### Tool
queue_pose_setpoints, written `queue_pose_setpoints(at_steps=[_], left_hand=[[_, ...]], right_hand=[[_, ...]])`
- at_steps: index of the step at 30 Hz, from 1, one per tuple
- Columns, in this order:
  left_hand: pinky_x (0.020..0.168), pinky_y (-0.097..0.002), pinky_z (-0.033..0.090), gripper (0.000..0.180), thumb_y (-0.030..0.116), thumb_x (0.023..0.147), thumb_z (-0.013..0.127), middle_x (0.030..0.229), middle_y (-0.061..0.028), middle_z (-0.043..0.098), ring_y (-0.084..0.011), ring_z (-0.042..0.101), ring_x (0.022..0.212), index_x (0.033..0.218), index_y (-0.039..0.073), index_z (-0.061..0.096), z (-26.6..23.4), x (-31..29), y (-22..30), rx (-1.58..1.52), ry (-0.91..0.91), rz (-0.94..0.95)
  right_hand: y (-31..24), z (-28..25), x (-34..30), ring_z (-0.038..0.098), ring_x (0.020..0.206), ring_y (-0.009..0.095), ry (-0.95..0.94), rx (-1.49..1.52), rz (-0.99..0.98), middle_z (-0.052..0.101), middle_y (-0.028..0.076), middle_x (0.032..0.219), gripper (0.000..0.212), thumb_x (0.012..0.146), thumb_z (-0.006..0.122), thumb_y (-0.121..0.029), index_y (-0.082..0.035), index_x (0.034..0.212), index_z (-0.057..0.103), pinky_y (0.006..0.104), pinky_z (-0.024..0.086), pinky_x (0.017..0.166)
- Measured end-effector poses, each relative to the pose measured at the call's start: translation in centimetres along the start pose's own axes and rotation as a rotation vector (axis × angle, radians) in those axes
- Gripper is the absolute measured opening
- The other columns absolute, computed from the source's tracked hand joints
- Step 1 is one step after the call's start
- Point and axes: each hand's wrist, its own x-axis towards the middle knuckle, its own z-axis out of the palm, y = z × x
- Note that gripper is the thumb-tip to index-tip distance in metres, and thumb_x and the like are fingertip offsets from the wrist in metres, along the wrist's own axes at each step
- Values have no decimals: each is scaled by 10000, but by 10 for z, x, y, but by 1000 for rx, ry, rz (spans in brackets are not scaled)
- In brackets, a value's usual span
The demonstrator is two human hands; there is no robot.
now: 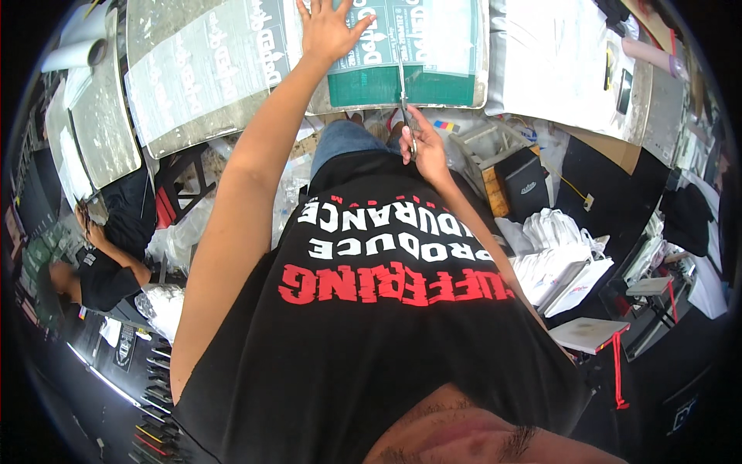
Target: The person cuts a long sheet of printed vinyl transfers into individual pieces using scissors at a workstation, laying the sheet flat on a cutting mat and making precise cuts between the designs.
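**Scissors in the right hand over a green sheet, left hand spread flat**

The right hand [425,151] is closed around the dark handles of a pair of long-bladed metal scissors [403,97], which point away from the person. The blades lie over a rectangular dark-green sheet [359,91] near the front edge of a worn, stained grey table [158,27]; whether they are parted is too small to tell. Clear film with white lettering [390,39] covers the sheet's far part, leaving a solid green strip along the near edge. The left hand [326,32] rests palm down on the film, fingers spread, left of the blades and well apart from the right hand. Farther left lies a translucent printed sheet [201,77]; to the right, a broad white sheet [549,66]. A co-worker in a black shirt [108,278] is at far left.
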Motion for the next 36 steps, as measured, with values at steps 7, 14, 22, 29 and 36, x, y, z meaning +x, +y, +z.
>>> queue_pose_setpoints(at_steps=[7,14,22,29,36], left_hand=[[1168,-610,94,763,529,845,624,1569,-264,205,-468,169,1445,1477,156,414,1,1,1,13,0,14],[1168,-610,96,786,542,832,634,1559,-275,219,-468,182,1442,1479,155,411,0,0,1,8,-3,18],[1163,-622,86,797,556,843,615,1564,-281,201,-477,157,1448,1492,154,387,-1,1,1,-1,-29,11],[1155,-632,65,767,718,847,508,1573,-200,249,-418,177,1461,1481,298,407,23,-1,-13,168,172,128],[1152,-640,50,765,713,859,491,1576,-205,239,-423,155,1466,1491,294,392,26,4,-16,150,144,121]], right_hand=[[-4,3,21,479,535,101,6,-40,-90,522,25,659,566,971,609,-159,-98,1483,376,259,412,474],[-16,5,32,466,508,103,31,-11,-79,515,24,633,573,960,623,-153,-103,1482,391,262,404,462],[-33,8,43,468,513,107,48,-78,-26,523,28,655,572,962,620,-181,-78,1478,395,261,403,460],[-77,27,102,467,518,108,88,-106,-148,501,18,665,528,959,632,-188,-22,1428,454,256,387,446],[-132,34,162,466,516,105,78,-91,-242,537,24,670,543,939,664,-196,-34,1420,470,260,402,449]])
